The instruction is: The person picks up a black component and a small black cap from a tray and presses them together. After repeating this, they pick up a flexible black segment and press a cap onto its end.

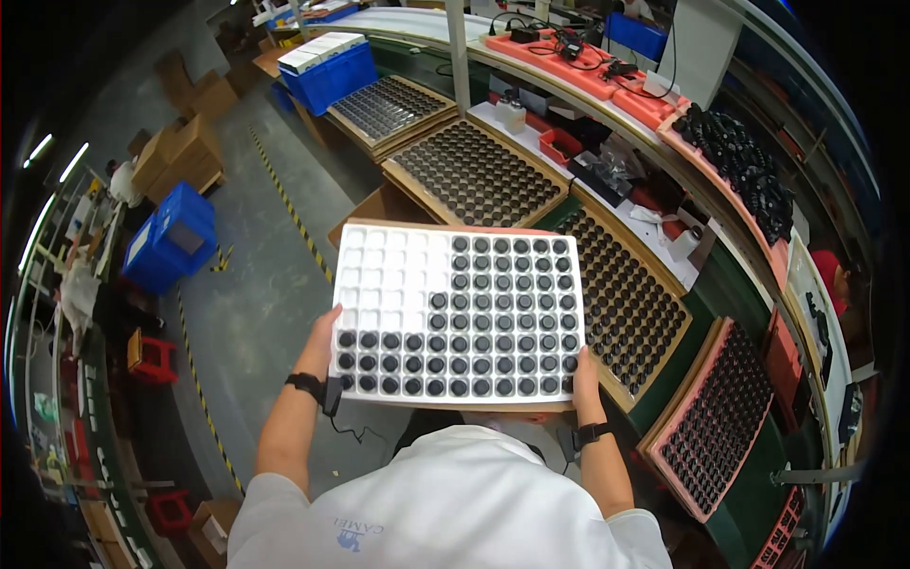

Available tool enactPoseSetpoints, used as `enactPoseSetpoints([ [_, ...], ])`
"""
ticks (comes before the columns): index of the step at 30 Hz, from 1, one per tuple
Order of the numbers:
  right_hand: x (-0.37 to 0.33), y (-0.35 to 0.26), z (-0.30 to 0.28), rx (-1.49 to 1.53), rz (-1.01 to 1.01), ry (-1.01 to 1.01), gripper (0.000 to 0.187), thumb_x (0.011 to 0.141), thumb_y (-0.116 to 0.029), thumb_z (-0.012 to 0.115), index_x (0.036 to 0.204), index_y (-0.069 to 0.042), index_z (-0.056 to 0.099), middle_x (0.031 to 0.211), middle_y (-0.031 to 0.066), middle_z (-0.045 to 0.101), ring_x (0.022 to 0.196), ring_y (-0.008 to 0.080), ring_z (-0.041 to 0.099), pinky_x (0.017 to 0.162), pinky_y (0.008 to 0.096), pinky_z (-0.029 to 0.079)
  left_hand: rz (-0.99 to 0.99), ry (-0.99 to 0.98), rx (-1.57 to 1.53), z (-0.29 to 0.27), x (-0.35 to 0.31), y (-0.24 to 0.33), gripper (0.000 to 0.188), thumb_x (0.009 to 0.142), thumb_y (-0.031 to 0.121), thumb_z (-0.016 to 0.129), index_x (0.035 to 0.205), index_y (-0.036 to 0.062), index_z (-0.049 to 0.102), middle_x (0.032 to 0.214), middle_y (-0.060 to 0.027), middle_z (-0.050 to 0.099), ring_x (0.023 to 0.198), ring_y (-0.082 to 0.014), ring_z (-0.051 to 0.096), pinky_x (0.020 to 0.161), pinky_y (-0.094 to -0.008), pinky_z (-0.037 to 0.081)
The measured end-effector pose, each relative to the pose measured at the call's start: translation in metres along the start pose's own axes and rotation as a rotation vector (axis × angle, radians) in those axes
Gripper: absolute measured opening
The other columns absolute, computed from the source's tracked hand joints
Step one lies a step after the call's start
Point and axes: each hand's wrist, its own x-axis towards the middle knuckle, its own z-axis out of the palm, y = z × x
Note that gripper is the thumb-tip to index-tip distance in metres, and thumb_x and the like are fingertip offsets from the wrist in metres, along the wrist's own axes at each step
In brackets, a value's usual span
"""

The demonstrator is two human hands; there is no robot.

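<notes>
Between my two hands I hold a white plastic tray (379,275) with rows of round pockets. Small black cylindrical parts (482,343) fill its right side and the near rows; the pockets at its far left are bare. My left hand (324,334) grips the tray's left edge, its fingers mostly hidden underneath. On the opposite edge is my right hand (586,377), thumb along the side and the other fingers out of sight below. A brown cardboard edge shows under the tray. Both wrists wear black bands.
Right of the tray, a green bench (697,318) carries a brown tray of black parts (630,303) and a pink tray (716,422). More filled trays (474,171) lie ahead beside a metal post (457,57). Blue crates (175,237) and cardboard boxes (180,152) stand on the left floor.
</notes>
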Motion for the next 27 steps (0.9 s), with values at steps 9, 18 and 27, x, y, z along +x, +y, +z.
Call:
enactPoseSetpoints([
  [9, 0.08, -0.061, 0.084, 0.158, 0.065, 0.319, 0.05, 0.096, -0.037, 0.039, 0.104, 0.009, 0.056, 0.095, 0.011, 0.061, 0.082, 0.0195, 0.054, 0.075, 0.0322, 0.041, -0.133, -0.179, 0.179, 0.066, 0.23, 0.112, 0.049, 0.089, 0.036, 0.046, 0.123, 0.0005, 0.049, 0.116, -0.0125, 0.058, 0.099, -0.0264, 0.058, 0.085, -0.0368, 0.045],
  [18, 0.16, -0.022, 0.156, -0.08, 0.032, 0.609, 0.052, 0.095, -0.037, 0.036, 0.093, 0.01, 0.058, 0.085, 0.0189, 0.063, 0.078, 0.0271, 0.057, 0.074, 0.0374, 0.042, -0.271, -0.321, 0.332, 0.116, 0.425, 0.156, 0.046, 0.088, 0.036, 0.05, 0.119, 0.0018, 0.053, 0.11, -0.011, 0.062, 0.092, -0.024, 0.061, 0.08, -0.035, 0.048],
  [27, 0.198, -0.05, 0.234, -0.047, 0.238, 0.571, 0.055, 0.095, -0.04, 0.034, 0.102, 0.01, 0.056, 0.096, 0.0174, 0.062, 0.088, 0.0225, 0.055, 0.08, 0.0338, 0.041, -0.377, -0.284, 0.512, 0.137, 0.522, 0.208, 0.045, 0.086, 0.037, 0.054, 0.113, 0.0019, 0.056, 0.101, -0.0087, 0.064, 0.087, -0.0227, 0.061, 0.077, -0.0343, 0.048],
])
